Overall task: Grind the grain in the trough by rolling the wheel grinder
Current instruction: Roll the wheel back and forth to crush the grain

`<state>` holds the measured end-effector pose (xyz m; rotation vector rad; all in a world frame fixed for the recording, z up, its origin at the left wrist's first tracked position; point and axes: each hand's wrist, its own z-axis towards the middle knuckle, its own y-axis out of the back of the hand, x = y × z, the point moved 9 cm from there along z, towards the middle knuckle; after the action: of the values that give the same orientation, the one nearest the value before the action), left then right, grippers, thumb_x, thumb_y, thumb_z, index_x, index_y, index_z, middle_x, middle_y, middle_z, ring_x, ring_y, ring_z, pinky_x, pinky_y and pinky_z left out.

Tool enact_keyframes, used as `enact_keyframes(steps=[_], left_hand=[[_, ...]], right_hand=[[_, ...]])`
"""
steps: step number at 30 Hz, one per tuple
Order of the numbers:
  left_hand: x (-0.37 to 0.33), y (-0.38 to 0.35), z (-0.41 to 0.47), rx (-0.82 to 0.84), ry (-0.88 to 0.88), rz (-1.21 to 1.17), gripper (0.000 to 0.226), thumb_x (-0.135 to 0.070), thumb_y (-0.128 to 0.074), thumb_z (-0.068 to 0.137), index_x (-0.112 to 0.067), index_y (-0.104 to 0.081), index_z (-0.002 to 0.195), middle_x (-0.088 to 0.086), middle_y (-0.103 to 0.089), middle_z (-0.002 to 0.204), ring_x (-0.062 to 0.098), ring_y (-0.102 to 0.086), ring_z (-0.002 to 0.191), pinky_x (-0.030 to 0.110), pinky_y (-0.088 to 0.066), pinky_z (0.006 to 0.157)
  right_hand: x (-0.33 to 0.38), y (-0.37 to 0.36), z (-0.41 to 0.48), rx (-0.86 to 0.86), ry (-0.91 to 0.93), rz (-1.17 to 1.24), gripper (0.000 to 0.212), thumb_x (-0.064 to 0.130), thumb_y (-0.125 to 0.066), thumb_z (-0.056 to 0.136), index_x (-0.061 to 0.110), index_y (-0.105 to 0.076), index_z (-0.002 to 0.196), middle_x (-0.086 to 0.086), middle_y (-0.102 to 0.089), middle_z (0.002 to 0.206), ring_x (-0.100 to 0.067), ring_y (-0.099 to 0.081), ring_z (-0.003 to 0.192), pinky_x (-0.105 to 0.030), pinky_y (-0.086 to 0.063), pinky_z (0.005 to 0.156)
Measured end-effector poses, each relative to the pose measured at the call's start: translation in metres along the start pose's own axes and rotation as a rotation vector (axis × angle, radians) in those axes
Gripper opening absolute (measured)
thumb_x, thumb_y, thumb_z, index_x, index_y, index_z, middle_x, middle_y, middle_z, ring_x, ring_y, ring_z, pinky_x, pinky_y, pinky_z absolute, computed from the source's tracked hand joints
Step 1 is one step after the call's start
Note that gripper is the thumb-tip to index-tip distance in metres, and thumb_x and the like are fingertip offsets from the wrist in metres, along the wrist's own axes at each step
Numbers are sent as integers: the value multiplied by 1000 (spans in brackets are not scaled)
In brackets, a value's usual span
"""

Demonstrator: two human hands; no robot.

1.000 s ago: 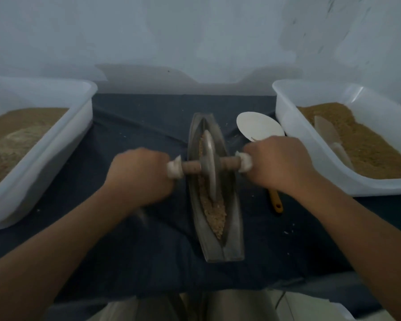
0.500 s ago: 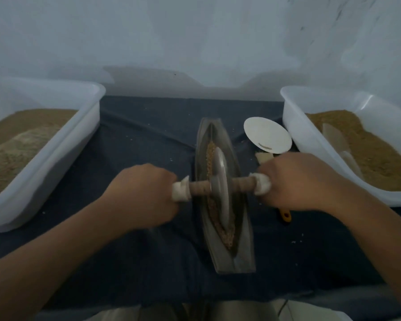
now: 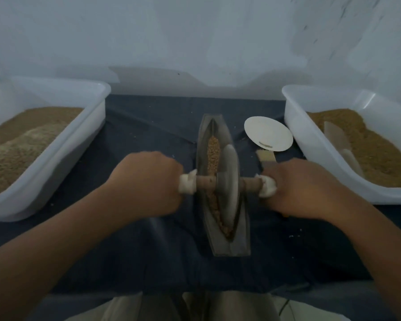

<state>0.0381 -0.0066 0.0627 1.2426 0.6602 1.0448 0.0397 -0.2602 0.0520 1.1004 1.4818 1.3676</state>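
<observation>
Dim, bluish, flat light casts a soft angular shadow low on the wall (image 3: 195,42), everything slightly blurred, the edges bowed by the wide lens.

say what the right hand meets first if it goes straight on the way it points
Likely the brush lying just beyond the right hand, before the white round disc; it may pass over it, depth unclear.

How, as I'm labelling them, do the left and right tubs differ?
The left tub holds a two-toned fill, a paler heap against browner material; the right tub holds evenly brown grain. The right tub has a pale scoop lying in it; the left tub shows none. Both are white plastic on the dark cloth.
</observation>
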Motion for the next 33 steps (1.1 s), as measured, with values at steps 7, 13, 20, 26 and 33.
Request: enact_keyframes(steps=[7, 13, 20, 26, 33], left_hand=[[39, -29, 71, 70, 246, -9, 29, -47, -60, 80, -22, -55, 65, -4, -57, 65, 19, -54, 57, 29, -43, 55], [34, -22, 72, 105, 230, -33, 23, -44, -61, 81, -24, -58, 72, -5, -60, 72, 22, -59, 65, 32, -47, 61], [3, -2, -4, -134, 0, 24, 41, -51, -64, 68, -31, -30, 54, -13, -30, 45, 4, -23, 38, 17, -13, 47], [49, -33, 91, 50, 261, -39, 33, -50, -58, 83, -21, -58, 68, -2, -61, 71, 26, -61, 66, 32, -47, 61], [23, -28, 29, 69, 167, -65, 27, -49, -59, 75, -26, -49, 64, -9, -53, 61, 16, -55, 54, 27, -39, 52]], right_hand=[[-4, 19, 74, -257, -172, -144, 27, 44, -54, 103, 25, -63, 86, 7, -60, 79, -21, -64, 78, -38, -46, 67], [-10, 26, 91, -216, -103, -78, 37, 52, -49, 93, 27, -60, 69, 6, -61, 66, -14, -59, 63, -31, -42, 56], [-3, -3, 3, 157, 22, 95, 32, 66, -56, 66, 34, -59, 71, 8, -65, 65, -5, -61, 57, -28, -45, 50], [-10, 26, 93, -234, -169, -159, 35, 44, -59, 97, 27, -50, 69, 7, -50, 68, -15, -52, 67, -29, -38, 64], [1, 16, 56, 22, -17, -90, 29, 47, -65, 93, 29, -58, 72, 6, -60, 70, -9, -56, 64, -26, -37, 56]])
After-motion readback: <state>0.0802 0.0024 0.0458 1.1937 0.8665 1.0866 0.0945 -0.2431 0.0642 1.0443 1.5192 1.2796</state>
